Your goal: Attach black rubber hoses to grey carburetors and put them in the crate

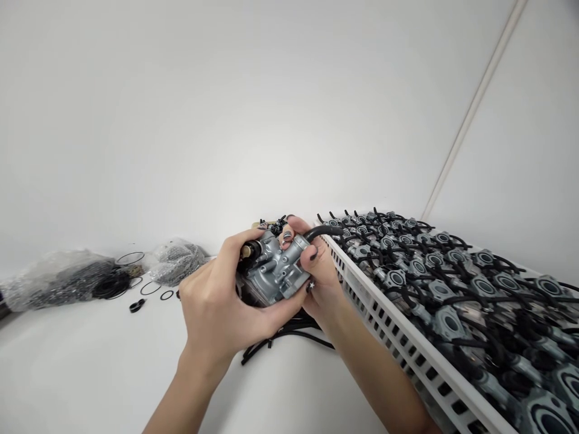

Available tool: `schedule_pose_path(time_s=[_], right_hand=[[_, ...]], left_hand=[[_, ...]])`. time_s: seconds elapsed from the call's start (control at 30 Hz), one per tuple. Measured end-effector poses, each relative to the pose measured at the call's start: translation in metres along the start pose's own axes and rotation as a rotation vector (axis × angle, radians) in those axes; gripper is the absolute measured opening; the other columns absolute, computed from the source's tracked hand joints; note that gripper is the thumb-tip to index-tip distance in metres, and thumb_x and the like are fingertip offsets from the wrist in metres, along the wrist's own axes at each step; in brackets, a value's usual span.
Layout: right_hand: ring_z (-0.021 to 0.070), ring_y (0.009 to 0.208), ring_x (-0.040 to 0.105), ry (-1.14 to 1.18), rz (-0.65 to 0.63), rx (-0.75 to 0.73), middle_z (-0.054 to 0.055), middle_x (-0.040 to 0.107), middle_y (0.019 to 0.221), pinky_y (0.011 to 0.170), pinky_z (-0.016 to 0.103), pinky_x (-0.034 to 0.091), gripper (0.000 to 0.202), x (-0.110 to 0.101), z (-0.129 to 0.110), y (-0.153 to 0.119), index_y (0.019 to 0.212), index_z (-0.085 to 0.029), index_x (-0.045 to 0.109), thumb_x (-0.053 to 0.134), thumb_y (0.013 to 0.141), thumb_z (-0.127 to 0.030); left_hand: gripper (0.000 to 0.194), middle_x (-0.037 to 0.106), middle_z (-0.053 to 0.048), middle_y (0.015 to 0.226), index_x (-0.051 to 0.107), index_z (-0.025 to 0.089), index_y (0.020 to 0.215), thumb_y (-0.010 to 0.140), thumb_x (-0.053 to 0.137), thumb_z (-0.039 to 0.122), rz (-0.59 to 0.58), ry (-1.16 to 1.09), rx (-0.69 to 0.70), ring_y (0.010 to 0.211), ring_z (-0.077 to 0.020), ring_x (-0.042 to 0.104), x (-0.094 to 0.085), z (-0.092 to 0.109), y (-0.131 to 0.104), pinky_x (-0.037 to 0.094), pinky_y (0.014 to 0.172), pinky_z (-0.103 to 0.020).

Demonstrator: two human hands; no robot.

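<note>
A silver metal carburetor is held up over the table in both hands. My left hand wraps round its left side, with the thumb along the bottom edge. On the right, my right hand grips the part beside a short black hose that sticks out at the upper right. A brass piece shows at the carburetor's left end, near my left fingers. Behind and below the hands, loose black hoses lie on the white table.
At right stands a white perforated crate filled with several similar carburetors. Clear plastic bags of dark parts lie at the left, with black rings and a small black clip near them.
</note>
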State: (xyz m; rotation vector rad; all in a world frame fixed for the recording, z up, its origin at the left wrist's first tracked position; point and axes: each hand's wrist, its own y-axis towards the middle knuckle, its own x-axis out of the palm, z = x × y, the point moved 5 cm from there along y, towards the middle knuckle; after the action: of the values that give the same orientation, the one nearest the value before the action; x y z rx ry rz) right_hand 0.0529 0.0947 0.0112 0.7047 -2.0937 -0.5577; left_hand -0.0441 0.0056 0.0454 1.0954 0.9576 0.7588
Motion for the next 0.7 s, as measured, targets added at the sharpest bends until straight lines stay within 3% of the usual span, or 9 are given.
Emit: schedule_pose_path(time_s=[0.1,0.27,0.4,0.7], right_hand=[[0.0089,0.079,0.058,-0.021,0.002,0.025,-0.002,0.061,0.088,0.080,0.016,0.051,0.041,0.000,-0.002,0.000,0.101,-0.031,0.078,0.087,0.064,-0.049],[0.0105,0.087,0.059,0.049,-0.055,0.086,0.001,0.061,0.097,0.084,0.016,0.052,0.034,0.007,-0.005,-0.002,0.112,-0.025,0.076,0.071,0.084,-0.043],[0.0105,0.087,0.060,0.073,-0.015,0.105,0.001,0.063,0.098,0.083,0.016,0.052,0.031,0.007,-0.003,-0.003,0.112,-0.025,0.075,0.070,0.084,-0.035],[0.0099,0.086,0.062,0.092,0.059,0.083,-0.001,0.065,0.096,0.079,0.017,0.053,0.027,0.004,0.004,-0.002,0.111,-0.029,0.074,0.072,0.085,-0.035]], left_hand=[[0.054,0.075,-0.004,0.085,0.064,0.017,0.105,0.059,0.077,0.042,-0.020,-0.023,-0.036,0.065,-0.0172,0.069,0.001,-0.002,0.001,0.050,0.055,-0.027],[0.056,0.076,-0.005,0.098,0.063,0.020,0.106,0.058,0.079,0.044,-0.066,-0.085,-0.142,0.077,-0.0207,0.072,0.001,-0.008,0.002,0.051,0.054,-0.027],[0.055,0.076,-0.004,0.098,0.063,0.021,0.106,0.059,0.078,0.044,-0.099,-0.106,-0.205,0.076,-0.0205,0.072,0.001,-0.010,0.003,0.052,0.058,-0.029],[0.053,0.076,0.000,0.096,0.064,0.027,0.104,0.057,0.080,0.043,-0.146,-0.101,-0.277,0.079,-0.0233,0.073,0.001,-0.013,0.003,0.053,0.066,-0.033]])
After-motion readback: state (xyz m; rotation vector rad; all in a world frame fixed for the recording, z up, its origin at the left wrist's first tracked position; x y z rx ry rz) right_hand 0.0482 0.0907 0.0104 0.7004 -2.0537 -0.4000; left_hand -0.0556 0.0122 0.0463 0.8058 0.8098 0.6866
